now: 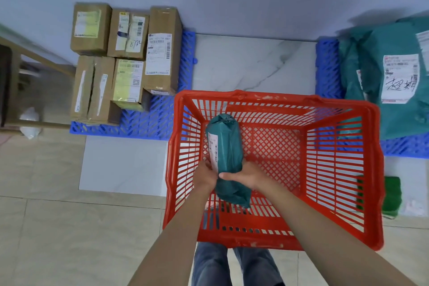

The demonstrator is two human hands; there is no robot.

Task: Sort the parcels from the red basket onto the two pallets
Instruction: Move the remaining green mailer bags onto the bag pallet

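Teal rolled plastic mailer parcel [226, 158] sits above the red slatted plastic basket's [371, 169] left side, left hand [206, 175] and right hand [243, 175] wrapped round its lower middle. Looks soft, light, slippery, so gripping mid-roll seems smart.

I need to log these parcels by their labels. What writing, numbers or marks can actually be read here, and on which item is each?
"8782", handwritten, last digit uncertain: middle back cardboard box.
Large handwritten black characters, not legible to me: label of the big green mailer bag on the right pallet.
Barcodes and print on the tall box: too blurred.
Barcode label on the green rolled parcel in both hands: too small.
Other box labels: blurred.
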